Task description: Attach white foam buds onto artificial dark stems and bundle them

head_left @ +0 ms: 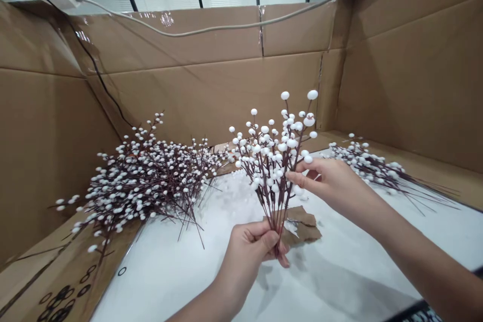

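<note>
My left hand (pixel 258 244) is closed round the lower stems of an upright bunch of artificial berry branches (pixel 269 161), dark brown with white round berries. At the right side of that bunch, my right hand (pixel 324 178) pinches a berry stem among the upper twigs; its thumb and forefinger are close together. The stem ends poke out a little below my left fist. Behind the bunch, a torn piece of brown cardboard (pixel 305 226) lies on the white tabletop (pixel 177 276).
A large heap of berry branches (pixel 143 176) lies on the left, a smaller pile (pixel 373 166) on the right. Black rings (pixel 58 302) lie on cardboard at the lower left. Cardboard walls (pixel 207 80) enclose the table, with a white cable (pixel 211 30) strung across the back.
</note>
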Demonstrator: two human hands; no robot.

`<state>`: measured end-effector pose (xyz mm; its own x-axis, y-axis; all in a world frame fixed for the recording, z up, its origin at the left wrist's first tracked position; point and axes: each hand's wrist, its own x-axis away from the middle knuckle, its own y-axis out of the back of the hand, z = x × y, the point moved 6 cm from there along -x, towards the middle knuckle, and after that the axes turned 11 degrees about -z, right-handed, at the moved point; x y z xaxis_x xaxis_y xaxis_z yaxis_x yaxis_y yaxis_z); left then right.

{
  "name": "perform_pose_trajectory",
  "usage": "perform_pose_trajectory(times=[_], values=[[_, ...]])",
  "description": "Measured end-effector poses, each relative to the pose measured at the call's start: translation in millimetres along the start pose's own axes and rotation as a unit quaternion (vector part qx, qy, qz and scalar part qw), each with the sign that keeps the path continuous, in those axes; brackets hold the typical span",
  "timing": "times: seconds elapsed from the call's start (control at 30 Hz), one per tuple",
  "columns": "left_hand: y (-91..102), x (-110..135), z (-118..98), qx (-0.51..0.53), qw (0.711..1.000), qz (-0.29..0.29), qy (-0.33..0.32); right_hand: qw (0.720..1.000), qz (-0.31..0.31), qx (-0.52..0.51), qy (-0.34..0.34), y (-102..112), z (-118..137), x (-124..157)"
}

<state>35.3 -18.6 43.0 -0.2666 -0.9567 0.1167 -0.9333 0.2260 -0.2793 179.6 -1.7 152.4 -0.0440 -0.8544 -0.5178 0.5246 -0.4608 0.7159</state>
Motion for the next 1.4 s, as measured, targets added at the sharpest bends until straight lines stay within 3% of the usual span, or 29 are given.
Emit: perform_pose_trajectory(times=[0.17,0.27,0.4,0.5,0.63,0.77,0.9,1.0,1.1,1.17,1.27,1.4], values=[[-4.9,2,-7,-0.069,0.997,-0.002,-0.035,0.999,-0.013,0.028,-0.007,2,4,3],[-6.1,2,-5,-0.098,0.994,-0.002,-0.049,0.995,-0.07,0.071,0.006,4,11,6],[-7.8,3,-1,-0.138,0.988,-0.013,-0.062,0.982,-0.14,0.098,0.074,1,23,13],[-8.8,4,0,-0.152,0.986,-0.021,-0.063,0.968,-0.19,0.121,0.111,-1,26,16],[-12.1,4,4,-0.139,0.988,0.013,-0.067,0.942,-0.248,0.155,0.163,-5,31,19],[-12.3,2,7,-0.107,0.993,0.027,-0.048,0.914,-0.292,0.22,0.177,-12,38,20],[-8.9,0,7,-0.082,0.996,0.027,-0.022,0.928,-0.264,0.212,0.155,-20,41,19],[-4.3,-4,6,-0.069,0.997,0.038,-0.01,0.953,-0.227,0.12,0.163,-14,35,28],[-0.4,-7,3,-0.061,0.996,0.057,-0.017,0.956,-0.255,0.04,0.14,8,8,41],[1.3,-7,-1,-0.051,0.996,0.065,-0.027,0.962,-0.259,0.078,0.029,21,-33,42],[2.8,-7,-9,-0.01,0.998,0.058,-0.033,0.948,-0.164,0.212,-0.169,25,-110,39],[4.6,-8,-14,0.035,0.999,0.027,-0.017,0.935,-0.133,0.222,-0.244,26,-175,40]])
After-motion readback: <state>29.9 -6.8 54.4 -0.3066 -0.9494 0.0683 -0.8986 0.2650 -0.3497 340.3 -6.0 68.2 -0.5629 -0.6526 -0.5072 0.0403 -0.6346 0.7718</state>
